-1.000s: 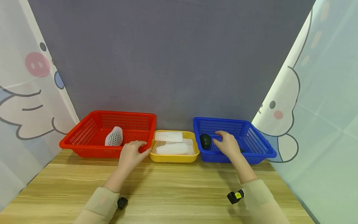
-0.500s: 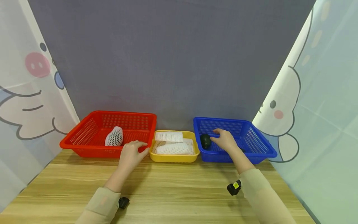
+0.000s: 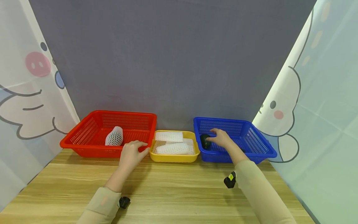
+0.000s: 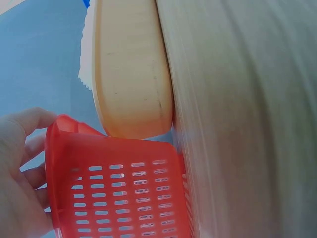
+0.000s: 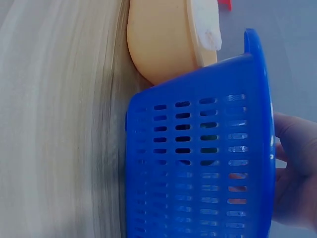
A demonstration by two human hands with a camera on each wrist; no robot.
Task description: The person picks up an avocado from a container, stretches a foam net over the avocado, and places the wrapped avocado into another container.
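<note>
In the head view, my right hand (image 3: 221, 139) reaches into the blue basket (image 3: 251, 140), thumb and forefinger spread at a dark green, avocado-like fruit (image 3: 205, 142). The thumb overlaps the fruit's right side. The right wrist view has the basket wall hiding most of that hand's work; its fingers (image 5: 292, 144) show beyond the rim. My left hand (image 3: 130, 154) stays at the front right rim of the red basket (image 3: 84, 146), fingers loosely bent over it and holding no fruit. Inside the red basket lies a pear-shaped item in a white foam net (image 3: 114, 137).
Between the two baskets stands a yellow tray (image 3: 173, 158) with several white foam net sleeves (image 3: 172, 148). A second dark item (image 3: 242, 151) shows partly behind my right wrist in the blue basket. A grey panel (image 3: 173, 62) rises behind the wooden table (image 3: 173, 193).
My right hand has moved left inside the blue basket, up to the dark green fruit. The left hand has stayed at the red basket's rim.
</note>
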